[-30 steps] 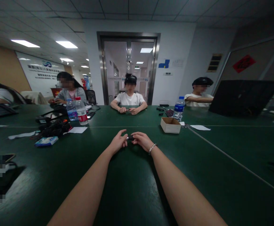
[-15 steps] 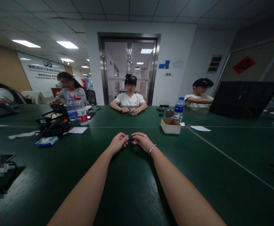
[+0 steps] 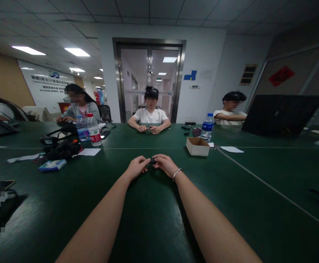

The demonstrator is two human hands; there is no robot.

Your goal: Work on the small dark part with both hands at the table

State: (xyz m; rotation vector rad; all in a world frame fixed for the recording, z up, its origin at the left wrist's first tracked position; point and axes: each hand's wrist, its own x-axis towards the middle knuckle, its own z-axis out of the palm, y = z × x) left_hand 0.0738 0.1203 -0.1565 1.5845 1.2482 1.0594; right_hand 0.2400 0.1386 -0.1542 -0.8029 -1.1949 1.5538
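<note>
A small black oblong object [image 3: 152, 161] is held between my two hands just above the middle of the green table; its exact kind is too small to make out. My right hand [image 3: 166, 165], with a silver bangle on the wrist, pinches its right end between thumb and fingers. From the other side, the thumb of my left hand [image 3: 137, 167] meets the left end, with the fingers curled behind. The fingertips partly hide the object.
An open white box [image 3: 198, 147] and a water bottle [image 3: 208, 128] stand ahead right. Two bottles [image 3: 94, 132], black gear [image 3: 62, 149] and a blue packet [image 3: 52, 165] are on the left. A monitor [image 3: 282, 115] is at right. A person [image 3: 150, 115] sits opposite; others sit nearby.
My left fingers have shifted slightly on the object, and the silvery bit seen earlier at its left end no longer shows. My right hand keeps its pinch. The view has turned very slightly.
</note>
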